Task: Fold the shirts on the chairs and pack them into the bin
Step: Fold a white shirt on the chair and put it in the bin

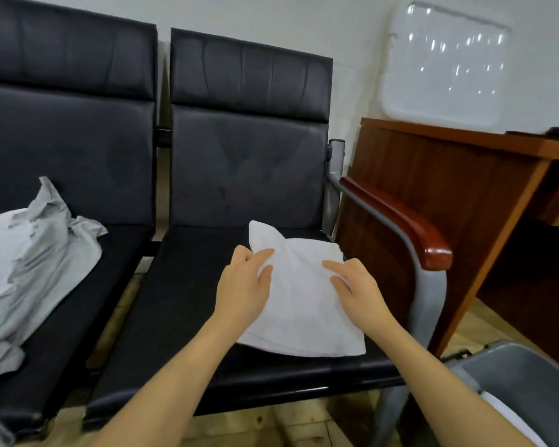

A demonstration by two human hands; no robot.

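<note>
Black chair seat (181,301) — folded white shirt (304,304) pinched by left fingers (262,256), under spread right fingers (336,266).

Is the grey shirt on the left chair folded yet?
No, the grey shirt lies crumpled and spread over the left chair, untouched by either hand.

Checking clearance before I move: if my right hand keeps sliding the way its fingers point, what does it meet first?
Probably the left hand: the right hand points up-left across the folded white shirt.
</note>
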